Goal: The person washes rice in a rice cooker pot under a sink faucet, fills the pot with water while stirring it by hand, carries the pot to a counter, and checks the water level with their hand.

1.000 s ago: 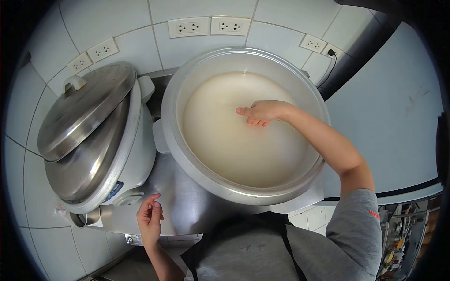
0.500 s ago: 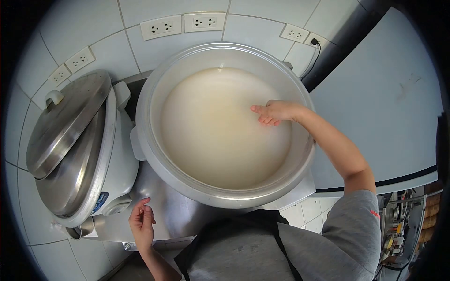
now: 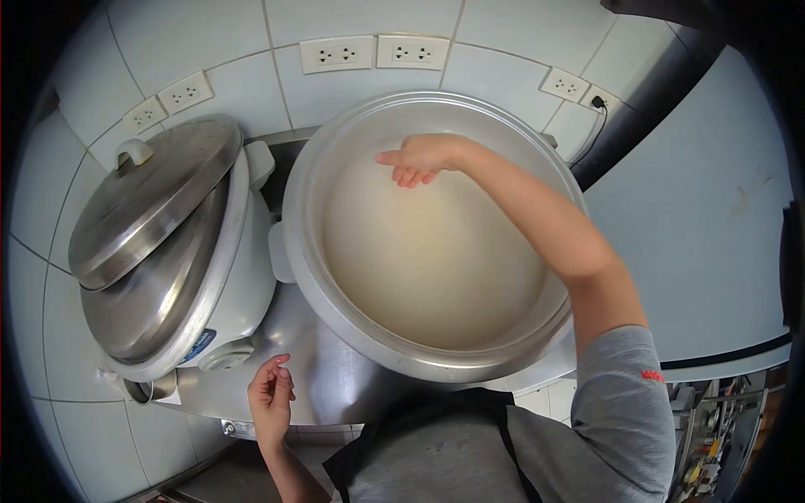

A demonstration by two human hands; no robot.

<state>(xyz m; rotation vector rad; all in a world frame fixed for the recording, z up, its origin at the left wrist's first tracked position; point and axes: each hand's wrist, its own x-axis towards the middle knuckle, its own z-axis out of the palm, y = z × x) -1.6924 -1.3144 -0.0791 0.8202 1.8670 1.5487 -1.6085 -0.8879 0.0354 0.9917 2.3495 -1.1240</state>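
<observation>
A large round metal pot [image 3: 331, 318] holds cloudy, whitish liquid [image 3: 428, 260]. Over the far part of the liquid is my right hand [image 3: 422, 159], thumb stretched out and fingers apart, with nothing in it; whether the fingertips touch the surface is hard to tell. My left hand [image 3: 271, 398] hangs with loosely bent fingers above the front edge of the steel counter [image 3: 310, 360], left of the pot, holding nothing.
At the left stands a white rice cooker [image 3: 251, 277] with two stacked metal lids [image 3: 159, 201] tilted on it. A small metal cup [image 3: 151, 390] is below it. Wall sockets [image 3: 337, 54] line the tiles. A grey-blue surface [image 3: 696, 243] lies right.
My right hand has moved left and toward the far side of the pot. The camera view has shifted, while my left hand keeps about the same pose.
</observation>
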